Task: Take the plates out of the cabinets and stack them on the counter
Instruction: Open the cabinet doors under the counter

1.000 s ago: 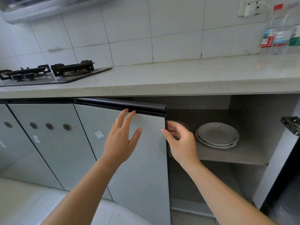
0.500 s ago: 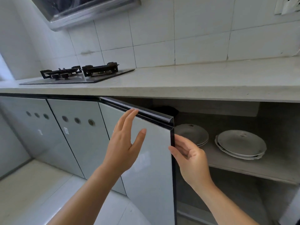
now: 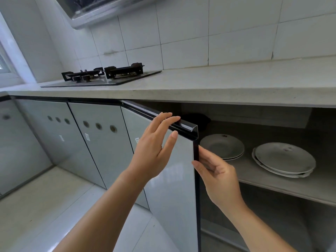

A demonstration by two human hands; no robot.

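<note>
1. The pale stone surface (image 3: 218, 84) runs across the middle of the frame, from the left edge to the right.
2. Beneath it, at the lower right, a cabinet stands open, and its grey shelf (image 3: 276, 186) shows inside.
3. The cabinet door (image 3: 172, 193) is swung out toward the viewer at lower centre. It is a glossy grey panel with a dark handle rail (image 3: 187, 125) along its top.
4. A black gas hob (image 3: 101, 77) sits on the surface at upper left, under the edge of a range hood (image 3: 101, 10).
5. The task's plates are on the shelf in two low piles, well apart from the hands' reach on the door. The right plate stack (image 3: 283, 159) is at the right of the frame.
6. The left plate stack (image 3: 221, 145) lies just behind the door's free edge, near the centre.
7. The left hand (image 3: 154, 148) is spread flat. Its straight fingers (image 3: 166, 118) rest on the handle rail and the thumb lies against the door's front, gripping nothing.
8. The right hand (image 3: 218, 173) pinches the door's upright free edge, with the thumb at the front and the curled fingers on the inner side.
</note>
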